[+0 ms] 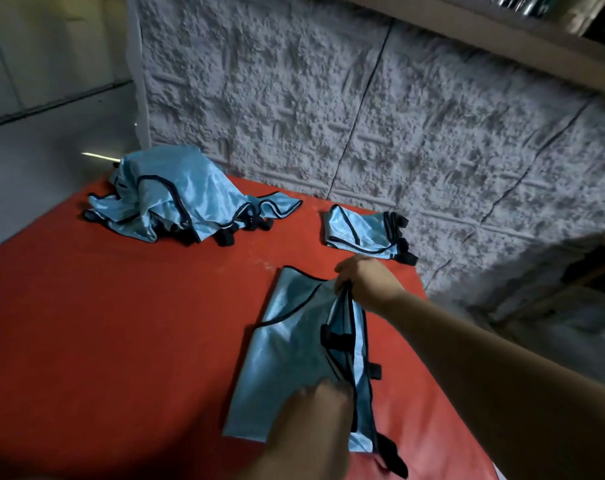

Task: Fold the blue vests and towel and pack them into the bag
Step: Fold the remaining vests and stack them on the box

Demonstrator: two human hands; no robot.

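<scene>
A light blue vest [287,358] with black trim lies on the red table [121,323], its right side folded over towards the middle. My right hand [367,278] pinches the black trim at the upper end of that fold. My left hand [315,407] grips the same fold lower down, near the vest's bottom edge. A folded blue vest [363,232] rests at the table's far right. A loose heap of several blue vests [176,199] sits at the far left. No towel or bag is in view.
A rough grey textured wall [363,116] rises right behind the table's far edge. The grey floor [45,161] shows beyond the table's left side. Dark clutter [592,271] stands at the right, off the table.
</scene>
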